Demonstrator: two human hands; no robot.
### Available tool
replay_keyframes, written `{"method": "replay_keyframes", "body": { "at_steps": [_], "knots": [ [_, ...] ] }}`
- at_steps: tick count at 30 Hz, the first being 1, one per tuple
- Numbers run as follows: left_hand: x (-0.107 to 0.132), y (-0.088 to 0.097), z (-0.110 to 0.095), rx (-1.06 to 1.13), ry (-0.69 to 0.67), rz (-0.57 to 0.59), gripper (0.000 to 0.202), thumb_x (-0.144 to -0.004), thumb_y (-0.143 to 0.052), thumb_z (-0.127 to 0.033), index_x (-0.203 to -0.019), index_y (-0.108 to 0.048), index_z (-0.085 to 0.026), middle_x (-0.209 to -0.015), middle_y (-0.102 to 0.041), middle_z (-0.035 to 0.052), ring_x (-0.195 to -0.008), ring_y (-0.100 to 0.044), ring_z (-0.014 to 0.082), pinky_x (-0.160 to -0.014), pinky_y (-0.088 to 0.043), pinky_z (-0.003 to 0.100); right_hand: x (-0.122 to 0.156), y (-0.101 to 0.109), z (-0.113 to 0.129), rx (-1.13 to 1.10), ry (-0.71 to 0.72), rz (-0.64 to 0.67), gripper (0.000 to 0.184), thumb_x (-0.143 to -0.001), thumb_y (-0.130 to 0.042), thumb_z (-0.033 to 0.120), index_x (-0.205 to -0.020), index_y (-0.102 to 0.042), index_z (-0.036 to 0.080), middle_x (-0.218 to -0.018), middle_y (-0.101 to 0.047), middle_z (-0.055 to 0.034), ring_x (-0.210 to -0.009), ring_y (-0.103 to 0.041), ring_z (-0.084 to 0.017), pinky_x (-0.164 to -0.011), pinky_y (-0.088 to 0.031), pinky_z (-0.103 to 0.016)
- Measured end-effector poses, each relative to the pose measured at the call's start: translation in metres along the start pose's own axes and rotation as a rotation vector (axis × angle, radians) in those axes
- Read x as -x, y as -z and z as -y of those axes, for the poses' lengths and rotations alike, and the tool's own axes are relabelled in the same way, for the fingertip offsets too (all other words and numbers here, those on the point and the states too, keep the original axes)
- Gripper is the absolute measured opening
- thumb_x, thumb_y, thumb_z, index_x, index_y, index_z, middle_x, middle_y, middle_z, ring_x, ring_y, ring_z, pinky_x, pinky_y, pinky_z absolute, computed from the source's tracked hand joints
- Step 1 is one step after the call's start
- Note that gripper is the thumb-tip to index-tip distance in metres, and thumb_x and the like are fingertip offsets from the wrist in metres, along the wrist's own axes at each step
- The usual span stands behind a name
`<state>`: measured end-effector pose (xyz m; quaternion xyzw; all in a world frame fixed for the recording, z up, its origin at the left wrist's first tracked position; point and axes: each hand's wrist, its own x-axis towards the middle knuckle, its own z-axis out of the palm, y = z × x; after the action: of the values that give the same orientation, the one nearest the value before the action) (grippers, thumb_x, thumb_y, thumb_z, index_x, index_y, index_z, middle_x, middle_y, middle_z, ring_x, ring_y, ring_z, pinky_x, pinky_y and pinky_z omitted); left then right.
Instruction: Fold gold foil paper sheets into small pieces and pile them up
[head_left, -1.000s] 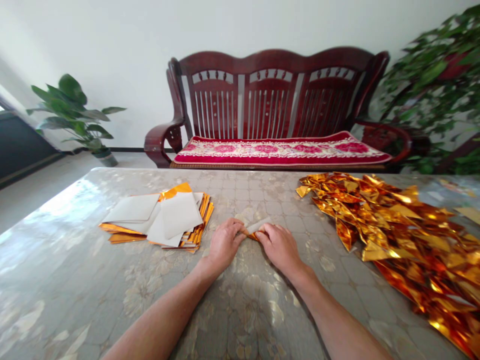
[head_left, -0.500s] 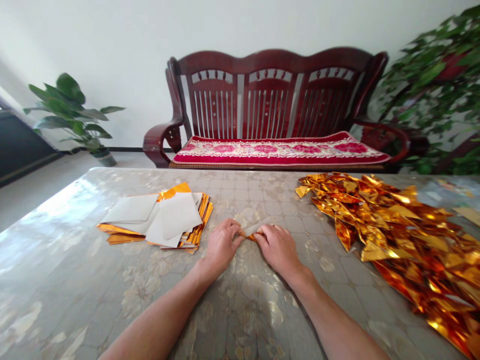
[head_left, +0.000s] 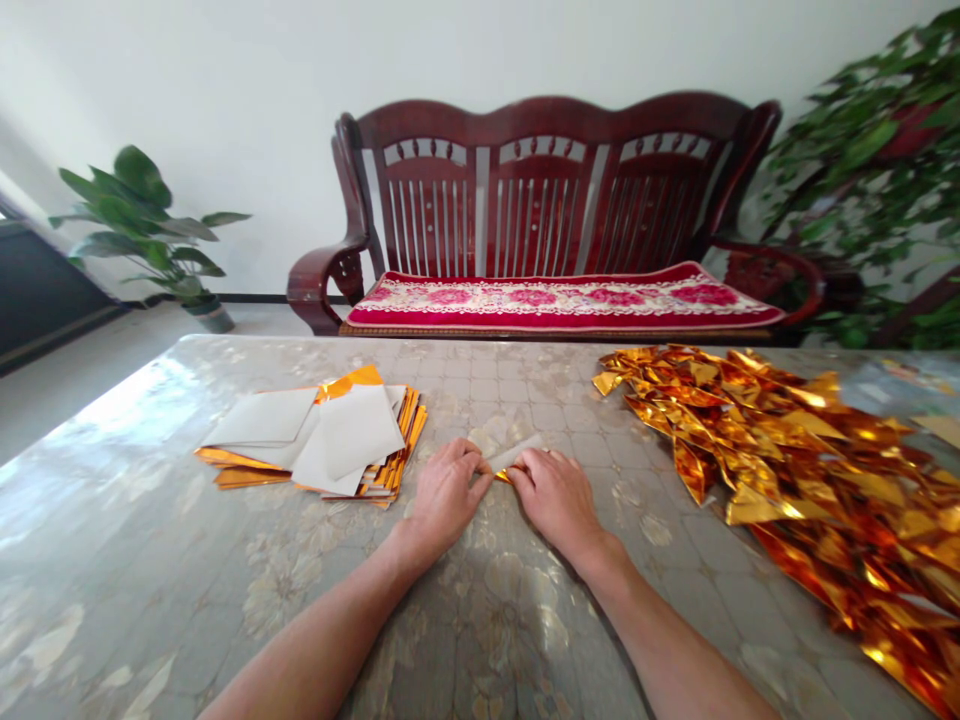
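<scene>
Between my two hands, at the middle of the table, is a sheet of gold foil paper, pale side up, with a narrow gold strip showing at its near edge. My left hand pinches its left end between thumb and fingers. On the right end, my right hand grips with thumb and bent fingers. Much of the sheet is hidden under the fingers. Left of my hands lies a loose stack of foil paper sheets, white backs up with gold edges showing. To the right spreads a large heap of folded gold foil pieces.
A patterned, shiny cover lies over the table. Behind the table stands a dark red wooden bench with a red floral cushion. Potted plants stand left and right. A clear plastic bag lies at the far right.
The fingers have shifted slightly on the sheet, and the gold strip at its near edge now looks brighter. Both hands stay in nearly the same place; the stack and heap are unchanged.
</scene>
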<state>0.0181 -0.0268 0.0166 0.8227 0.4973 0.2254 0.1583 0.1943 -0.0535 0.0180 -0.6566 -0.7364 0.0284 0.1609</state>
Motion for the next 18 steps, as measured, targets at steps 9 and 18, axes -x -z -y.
{"method": "replay_keyframes", "body": {
  "at_steps": [9,18],
  "knots": [
    [0.0,-0.001,-0.008,-0.141,0.038,0.017,0.013,-0.092,-0.058,-0.025,-0.082,-0.064,-0.019,-0.1,-0.061,0.005,-0.097,-0.057,0.0207,-0.088,-0.043,0.033,-0.001,-0.002,0.001,0.023,-0.002,-0.006,0.017,-0.094,-0.053,0.029,-0.08,-0.06,0.023,-0.084,-0.071,-0.0012,-0.083,-0.059,-0.02,-0.072,-0.029,-0.031],
    [-0.001,-0.001,-0.014,-0.27,0.076,0.044,0.015,-0.094,-0.054,-0.026,-0.085,-0.063,-0.019,-0.104,-0.06,0.0061,-0.097,-0.055,0.0226,-0.086,-0.043,0.035,-0.001,-0.004,0.0,0.037,-0.006,-0.014,0.016,-0.094,-0.054,0.03,-0.081,-0.06,0.023,-0.085,-0.071,-0.0012,-0.085,-0.06,-0.02,-0.071,-0.029,-0.031]
  ]
}}
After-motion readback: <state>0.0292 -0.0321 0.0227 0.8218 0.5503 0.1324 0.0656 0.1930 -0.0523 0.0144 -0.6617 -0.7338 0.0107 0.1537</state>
